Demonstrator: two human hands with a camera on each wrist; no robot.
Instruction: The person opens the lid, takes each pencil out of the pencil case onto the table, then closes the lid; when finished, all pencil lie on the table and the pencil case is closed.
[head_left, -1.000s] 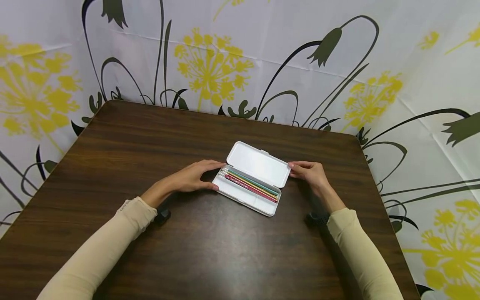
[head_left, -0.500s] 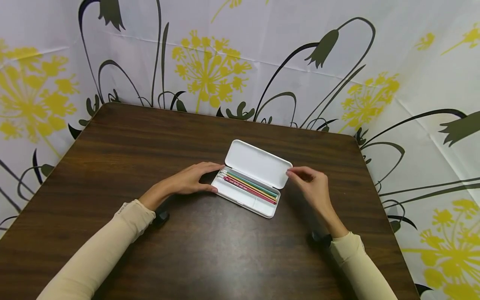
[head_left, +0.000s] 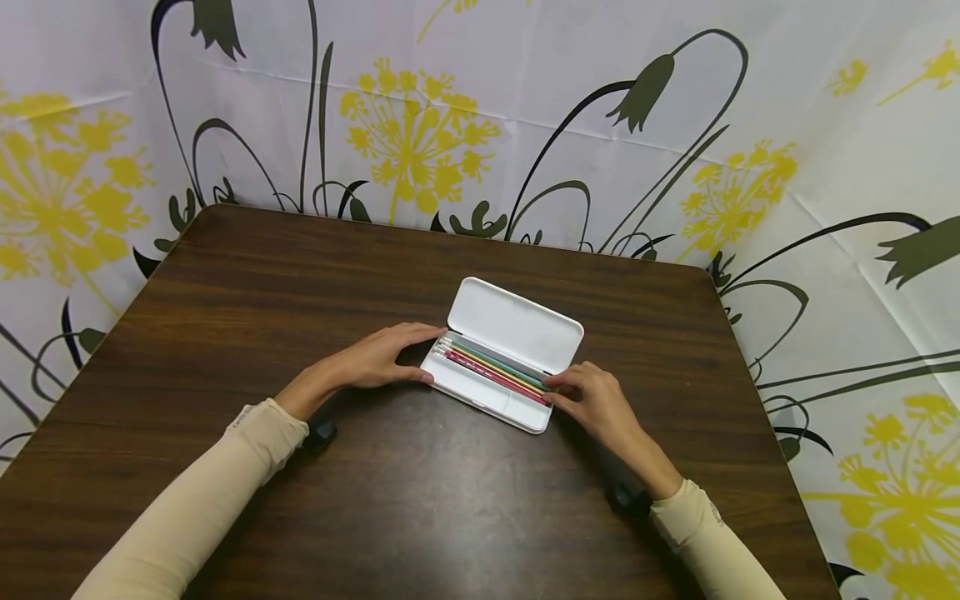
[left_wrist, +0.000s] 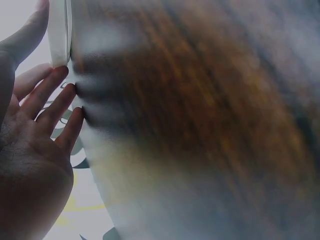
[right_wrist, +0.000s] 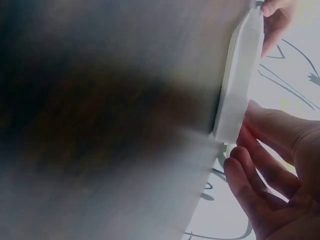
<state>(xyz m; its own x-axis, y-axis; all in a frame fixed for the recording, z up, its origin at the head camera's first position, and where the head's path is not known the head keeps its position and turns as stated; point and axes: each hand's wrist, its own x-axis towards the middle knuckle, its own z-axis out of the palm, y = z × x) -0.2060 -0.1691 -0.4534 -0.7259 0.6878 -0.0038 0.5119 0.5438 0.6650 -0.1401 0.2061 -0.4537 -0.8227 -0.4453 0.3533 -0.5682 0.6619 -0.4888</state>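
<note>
A white pencil case (head_left: 465, 387) lies on the table with its lid (head_left: 517, 323) folded back. Inside, several pencils (head_left: 487, 364) lie side by side, red, yellow and green among them. My left hand (head_left: 367, 358) holds the case's left end, thumb at the front corner and fingers at the back. At the right end, my right hand (head_left: 596, 404) has thumb and index fingertips over the pencils' ends; whether they pinch one cannot be told. In the right wrist view, the wall of the case (right_wrist: 240, 80) hides those fingertips.
The case rests on a dark wood-grain table (head_left: 300, 275). Beyond its far edge hangs a white cloth (head_left: 555, 50) printed with yellow flowers and dark stems. Each wrist bears a black device, such as the left one (head_left: 320, 435).
My right hand has let go of the lid's right edge and come down and left to the pencils' ends. My left hand stays at the case's left end.
</note>
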